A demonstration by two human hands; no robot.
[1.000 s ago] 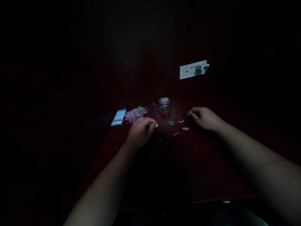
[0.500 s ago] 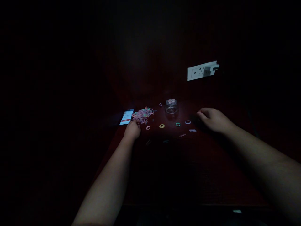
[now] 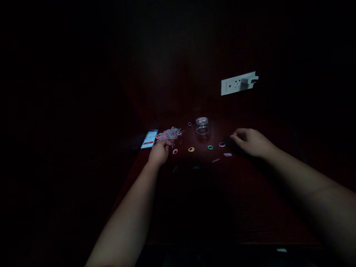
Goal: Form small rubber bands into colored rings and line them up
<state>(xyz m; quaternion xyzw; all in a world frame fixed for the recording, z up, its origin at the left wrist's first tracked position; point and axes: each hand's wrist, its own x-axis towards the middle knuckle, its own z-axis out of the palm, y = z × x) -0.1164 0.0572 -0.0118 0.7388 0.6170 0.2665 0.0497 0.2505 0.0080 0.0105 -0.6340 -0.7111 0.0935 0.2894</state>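
Observation:
My left hand (image 3: 159, 152) is closed at the near edge of a heap of colourful small elastic bands (image 3: 171, 134); whether it pinches a band is too dark to see. My right hand (image 3: 249, 141) is curled above the table's right side, and what its fingers hold, if anything, does not show. Between the hands lie a pink band (image 3: 175, 151), a yellow band (image 3: 191, 150), a green band (image 3: 210, 147) and a pale purple band (image 3: 221, 144). Behind them stands a clear lidded jar (image 3: 202, 126).
A lit phone (image 3: 149, 139) lies left of the heap. Thin pale strips (image 3: 227, 154) lie in front of the bands, and a lone band (image 3: 189, 124) sits near the jar. A socket panel (image 3: 238, 83) with a plug is on the wall. The surroundings are very dark.
My left hand has shifted slightly right along the front of the heap, its thumb side now turned more into view. My right hand has moved a little to the left.

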